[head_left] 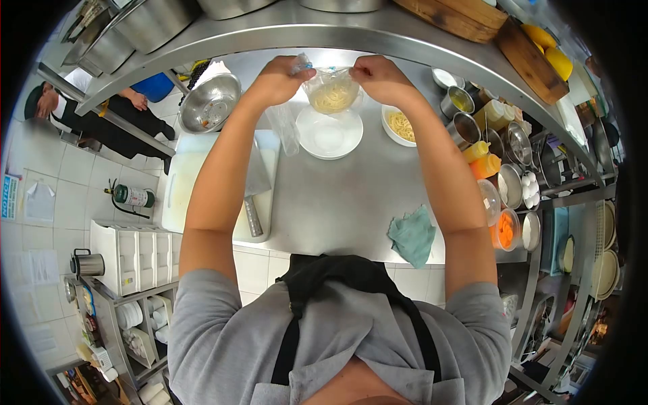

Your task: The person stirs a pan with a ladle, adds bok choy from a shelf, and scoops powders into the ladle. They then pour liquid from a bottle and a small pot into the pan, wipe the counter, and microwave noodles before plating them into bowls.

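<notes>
Both hands hold up a clear plastic bag (pixel 333 96) with pale noodles inside, one hand at each upper corner. My left hand (pixel 279 79) is closed on the left corner, where bunched plastic shows. My right hand (pixel 379 77) pinches the right corner. Just below the bag, a white bowl (pixel 330 138) rests on the steel table (pixel 331 202); no food shows in it. Another white bowl (pixel 398 140), holding noodles (pixel 401 125), is near my right forearm. An empty-looking plastic bag (pixel 284 128) lies left of the first bowl.
A cleaver (pixel 257 177) lies on a cutting board (pixel 185 177) at left, near a steel bowl (pixel 210 102). A green cloth (pixel 412 236) lies at the front edge. Containers and squeeze bottles (pixel 485 166) line the right. Overhead runs a steel shelf (pixel 270 35). Another person (pixel 101 121) is at far left.
</notes>
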Demonstrator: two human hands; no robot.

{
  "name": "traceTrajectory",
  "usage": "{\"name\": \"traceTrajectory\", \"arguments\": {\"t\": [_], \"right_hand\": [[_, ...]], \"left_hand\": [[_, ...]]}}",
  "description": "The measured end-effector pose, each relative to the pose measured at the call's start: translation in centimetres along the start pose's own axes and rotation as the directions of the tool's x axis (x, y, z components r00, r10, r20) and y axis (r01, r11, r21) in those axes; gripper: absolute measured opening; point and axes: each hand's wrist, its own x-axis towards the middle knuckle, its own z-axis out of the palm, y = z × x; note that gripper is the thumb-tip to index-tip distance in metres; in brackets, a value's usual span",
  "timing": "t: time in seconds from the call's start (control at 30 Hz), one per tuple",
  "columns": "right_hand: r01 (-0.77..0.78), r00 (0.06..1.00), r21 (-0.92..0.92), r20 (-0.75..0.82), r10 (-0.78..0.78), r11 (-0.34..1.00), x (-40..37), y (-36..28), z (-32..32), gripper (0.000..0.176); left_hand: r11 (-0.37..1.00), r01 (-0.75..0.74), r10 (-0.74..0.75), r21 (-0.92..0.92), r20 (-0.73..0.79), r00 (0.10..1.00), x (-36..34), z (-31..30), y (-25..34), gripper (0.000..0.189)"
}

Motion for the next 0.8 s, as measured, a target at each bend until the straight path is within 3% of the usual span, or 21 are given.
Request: {"name": "traceTrajectory", "arguments": {"t": [0.1,0.2,0.27,0.3,0.37,0.4,0.47,0.5,0.57,0.6,0.63,0.67,0.7,0.77,0.8], "right_hand": [[-0.002,1.0,-0.016,-0.018,0.001,1.0,-0.8,0.4,1.3,0.028],[-0.008,0.999,-0.072,-0.044,0.005,0.997,0.7,0.7,1.7,0.027],[-0.018,0.998,-0.094,-0.057,0.012,0.995,0.6,1.1,1.7,0.029],[-0.005,0.997,-0.103,-0.076,-0.003,0.995,0.8,0.5,0.5,0.029],[-0.026,0.99,0.321,-0.124,0.069,0.947,-0.4,0.0,-0.2,0.035],[0.017,0.99,0.461,-0.129,0.048,0.887,-1.2,-0.7,-0.7,0.036],[0.058,0.992,0.51,-0.125,0.007,0.858,-2.5,-0.5,-0.8,0.036],[0.111,0.99,0.549,-0.131,-0.046,0.828,-2.7,-0.2,-1.2,0.035],[0.065,0.995,0.5,-0.103,-0.015,0.864,-1.8,3.8,1.3,0.03],[0.065,0.995,0.335,-0.096,-0.035,0.94,-1.7,5.6,3.0,0.029],[0.067,0.995,0.159,-0.085,-0.054,0.985,-1.5,7.0,4.8,0.029],[0.098,0.995,0.169,-0.038,-0.093,0.981,-1.3,7.9,6.7,0.029],[0.129,0.991,0.182,0.008,-0.132,0.975,-1.3,8.5,8.7,0.031],[0.112,0.993,0.103,0.029,-0.115,0.988,-0.7,8.8,12.7,0.032],[0.058,0.995,-0.012,0.081,-0.056,0.998,0.0,8.5,14.5,0.032]], "left_hand": [[0.99,-0.056,0.048,0.132,0.063,0.997,0.1,1.5,-1.0,0.038],[0.997,0.065,-0.066,-0.036,-0.001,0.998,0.5,1.7,-0.8,0.039],[0.974,0.054,-0.061,0.218,0.03,0.998,1.0,1.7,-0.1,0.039],[0.973,0.043,-0.046,0.225,0.01,0.999,1.5,0.8,0.3,0.039],[0.978,0.046,-0.1,-0.203,-0.263,0.96,0.0,0.3,0.2,0.041],[0.916,0.229,-0.28,-0.329,-0.117,0.953,0.3,-0.7,-0.6,0.043],[0.881,0.065,-0.26,-0.469,-0.365,0.894,-2.9,-2.2,3.4,0.041],[0.881,0.061,-0.257,-0.469,-0.365,0.895,-2.7,-2.4,2.3,0.041],[0.509,-0.314,-0.264,-0.801,-0.493,0.829,-3.2,-3.3,-1.9,0.035],[0.508,-0.315,-0.265,-0.802,-0.493,0.828,-4.1,-4.4,-3.2,0.035],[0.361,-0.288,-0.322,-0.887,-0.408,0.854,-5.7,-5.5,-4.3,0.031],[0.205,-0.258,-0.361,-0.944,-0.318,0.877,-7.0,-6.1,-4.7,0.028],[0.208,-0.263,-0.36,-0.942,-0.324,0.875,-8.1,-6.0,-4.3,0.028],[0.071,-0.235,-0.517,-0.969,-0.238,0.823,-10.5,-5.4,-3.3,0.023],[0.075,-0.237,-0.516,-0.968,-0.242,0.822,-11.4,-4.9,-3.6,0.023]]}}
